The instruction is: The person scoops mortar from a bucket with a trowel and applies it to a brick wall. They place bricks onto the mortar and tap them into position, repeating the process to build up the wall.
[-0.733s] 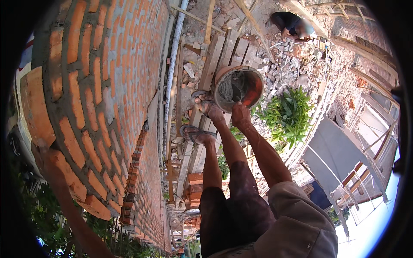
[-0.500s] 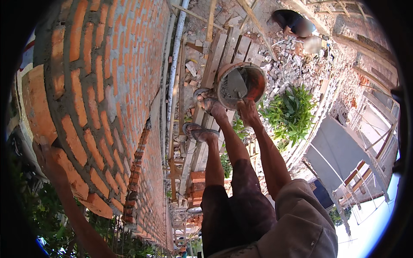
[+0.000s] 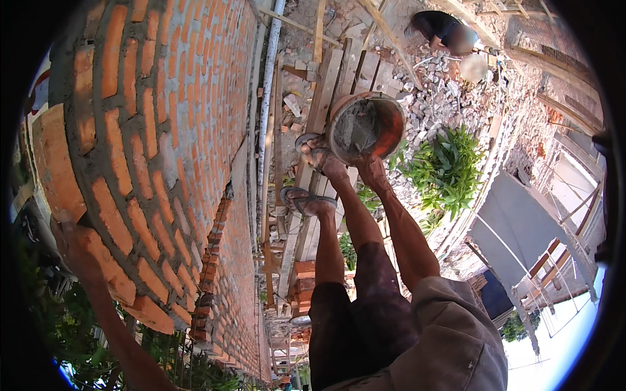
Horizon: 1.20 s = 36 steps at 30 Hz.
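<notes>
The brick wall [image 3: 163, 130] fills the left of the view; its grey joints look fresh at the near end, so a knock or lean there could, in my judgement, shift the courses. The planks [image 3: 324, 91] beneath the feet lie side by side with gaps; a foot in a gap, or a plank moving, could cost the person balance. A co-worker [image 3: 435, 27] crouches well apart, beside the rubble [image 3: 427, 91]. The bucket [image 3: 390, 127] sits at the planks, just beyond the feet; one-sided pressure on its rim could tip it and spill the mortar [image 3: 355, 127] inside. The end brick [image 3: 57, 163] could slip if its bed is soft and it is pushed. The left hand [image 3: 77, 251] rests against bricks at that end; whether it grips cannot be told. The right hand [image 3: 373, 173] appears curled at the bucket's near rim; what it grips, if anything, is hidden. The open sandals [image 3: 301, 201] leave toes exposed to dropped brick. No brand, label or legible writing was found.
</notes>
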Each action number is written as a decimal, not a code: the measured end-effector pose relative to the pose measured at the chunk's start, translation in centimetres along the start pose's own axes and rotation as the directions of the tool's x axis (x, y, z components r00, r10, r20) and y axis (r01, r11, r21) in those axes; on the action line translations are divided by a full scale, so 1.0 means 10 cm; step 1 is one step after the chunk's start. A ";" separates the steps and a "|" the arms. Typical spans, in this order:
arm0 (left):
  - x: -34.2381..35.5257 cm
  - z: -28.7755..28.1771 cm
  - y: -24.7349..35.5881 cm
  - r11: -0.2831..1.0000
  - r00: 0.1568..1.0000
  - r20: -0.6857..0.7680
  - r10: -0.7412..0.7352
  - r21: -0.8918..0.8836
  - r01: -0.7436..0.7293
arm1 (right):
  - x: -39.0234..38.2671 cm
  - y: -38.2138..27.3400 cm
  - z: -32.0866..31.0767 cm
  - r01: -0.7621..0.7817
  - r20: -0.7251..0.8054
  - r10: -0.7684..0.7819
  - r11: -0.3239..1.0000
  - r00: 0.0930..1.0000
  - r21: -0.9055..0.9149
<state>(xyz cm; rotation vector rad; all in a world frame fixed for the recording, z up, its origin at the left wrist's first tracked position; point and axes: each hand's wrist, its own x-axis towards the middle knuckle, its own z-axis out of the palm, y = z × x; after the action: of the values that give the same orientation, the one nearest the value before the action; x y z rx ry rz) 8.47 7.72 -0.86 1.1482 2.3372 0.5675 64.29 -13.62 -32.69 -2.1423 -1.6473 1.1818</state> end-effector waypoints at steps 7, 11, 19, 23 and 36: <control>-0.12 0.09 0.16 0.997 0.995 0.062 0.074 0.001 -0.074 | -0.45 -0.24 -0.35 -0.390 0.173 0.352 0.775 0.920 0.498; -0.19 0.15 0.21 0.992 0.993 -0.003 0.117 0.042 -0.117 | -0.75 -0.67 -0.51 -0.498 0.099 0.508 0.755 0.855 0.427; -0.26 0.19 0.21 0.916 0.985 -0.027 0.171 0.372 -0.149 | -0.40 -1.85 -0.98 -0.097 -0.032 0.116 0.928 0.993 0.359; -0.28 0.19 0.33 0.871 0.986 -0.034 0.166 0.474 -0.130 | 0.27 -3.05 -1.28 -0.101 0.085 0.068 0.868 0.994 0.486; -0.31 0.18 0.44 0.916 0.996 0.004 0.090 0.391 -0.085 | 1.98 -5.81 -1.35 -0.659 0.335 -0.660 -0.328 0.672 0.676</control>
<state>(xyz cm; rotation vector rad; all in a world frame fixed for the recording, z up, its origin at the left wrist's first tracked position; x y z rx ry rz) 13.87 7.95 0.86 1.4324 2.4905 0.1333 32.50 29.02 0.76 -0.1517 0.1396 2.3005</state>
